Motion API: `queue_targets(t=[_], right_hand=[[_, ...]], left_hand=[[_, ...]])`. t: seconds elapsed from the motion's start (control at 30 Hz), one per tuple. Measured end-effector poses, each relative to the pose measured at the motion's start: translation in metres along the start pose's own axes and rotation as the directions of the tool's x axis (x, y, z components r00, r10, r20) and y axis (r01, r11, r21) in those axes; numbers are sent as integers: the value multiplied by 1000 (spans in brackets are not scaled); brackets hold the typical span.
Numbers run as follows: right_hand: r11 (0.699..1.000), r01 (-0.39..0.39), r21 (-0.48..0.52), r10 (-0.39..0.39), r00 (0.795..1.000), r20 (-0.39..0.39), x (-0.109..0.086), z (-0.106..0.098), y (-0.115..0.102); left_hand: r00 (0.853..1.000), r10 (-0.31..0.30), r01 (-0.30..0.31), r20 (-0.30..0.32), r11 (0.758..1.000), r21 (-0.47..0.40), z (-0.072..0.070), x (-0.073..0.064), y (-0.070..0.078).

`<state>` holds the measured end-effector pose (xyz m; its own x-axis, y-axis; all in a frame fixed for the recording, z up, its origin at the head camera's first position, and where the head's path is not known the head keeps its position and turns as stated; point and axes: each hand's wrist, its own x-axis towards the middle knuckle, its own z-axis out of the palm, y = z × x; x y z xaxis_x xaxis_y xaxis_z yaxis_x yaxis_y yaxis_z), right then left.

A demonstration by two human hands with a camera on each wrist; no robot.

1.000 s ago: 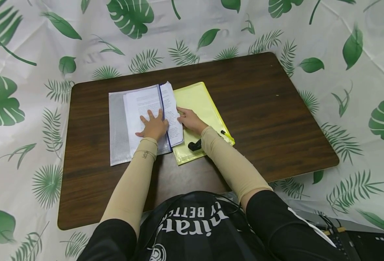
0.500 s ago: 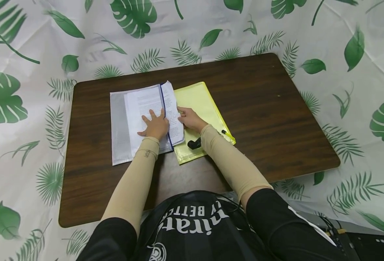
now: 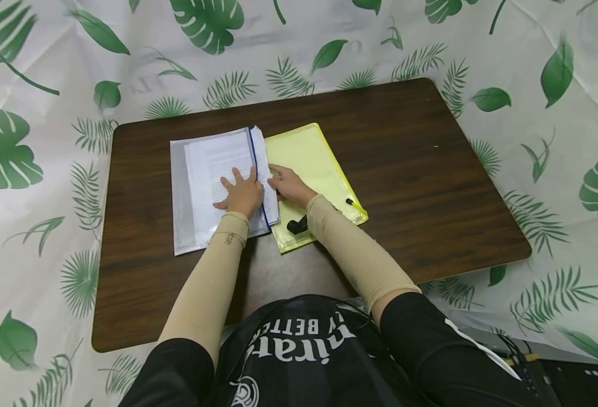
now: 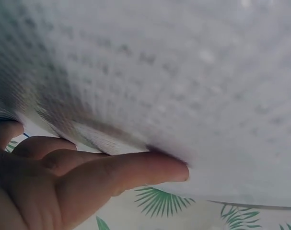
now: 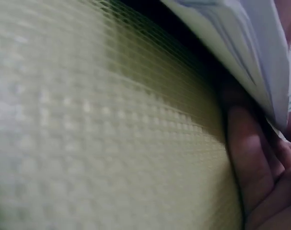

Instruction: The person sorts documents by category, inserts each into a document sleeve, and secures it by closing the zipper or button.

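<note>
A clear mesh zip folder (image 3: 181,195) with a blue zip edge lies on the table, with a stack of printed papers (image 3: 260,148) mostly inside it. The stack's right margin sticks out past the blue edge. My left hand (image 3: 242,195) presses flat on the folder over the papers, fingers spread; in the left wrist view its thumb (image 4: 131,175) lies against the mesh. My right hand (image 3: 290,185) grips the protruding edge of the stack. Close by in the right wrist view, its fingers (image 5: 248,148) reach under the sheets (image 5: 231,43), just over a yellow mesh folder (image 3: 311,158).
The yellow folder lies to the right, partly under the clear folder, its zip pull (image 3: 356,207) at the lower right corner. A black wrist-camera piece (image 3: 297,226) sits by my right wrist. Dark wood table (image 3: 421,186) extends right; a leaf-print curtain (image 3: 289,34) hangs behind.
My right hand has moved slightly left with the papers, which have slid further into the clear folder, so a narrower strip sticks out. The left hand stays pressed in place.
</note>
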<state>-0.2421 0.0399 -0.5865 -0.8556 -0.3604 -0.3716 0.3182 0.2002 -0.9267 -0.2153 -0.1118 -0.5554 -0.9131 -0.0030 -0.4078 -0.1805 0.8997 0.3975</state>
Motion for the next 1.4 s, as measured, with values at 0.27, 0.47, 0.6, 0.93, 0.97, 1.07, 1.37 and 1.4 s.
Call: queue_targets(t=[0.27,0.47,0.6,0.93,0.97,1.07,1.37,1.4], right_hand=[[998,51,40,-49,997,-60,-1,2,2],[999,35,16,-35,998,-48,1,2,0],[999,33,12,-33,999,-40,1,1,-1],[999,26,-34,-28,998,-53,3,3,1],[999,26,-48,-28,998,-57,3,3,1],[994,35,-108,-43,996,-72,3,5,-2],[981,66,-182,-70,997,-15,9,12,-5],[985,59,-161,-63,998,-19,10,12,-4]], left_hand=[[999,23,-21,-42,998,53,-1,0,-1],[999,37,-34,-40,997,67,-1,1,-3],[998,41,-38,-38,997,62,-2,-1,-2],[998,41,-39,-41,998,47,-2,-1,-4],[998,41,-39,-39,998,49,-1,-1,-4],[998,44,-42,-35,998,55,1,1,-4],[998,36,-34,-45,999,25,0,3,-4],[998,36,-35,-45,999,24,0,3,-4]])
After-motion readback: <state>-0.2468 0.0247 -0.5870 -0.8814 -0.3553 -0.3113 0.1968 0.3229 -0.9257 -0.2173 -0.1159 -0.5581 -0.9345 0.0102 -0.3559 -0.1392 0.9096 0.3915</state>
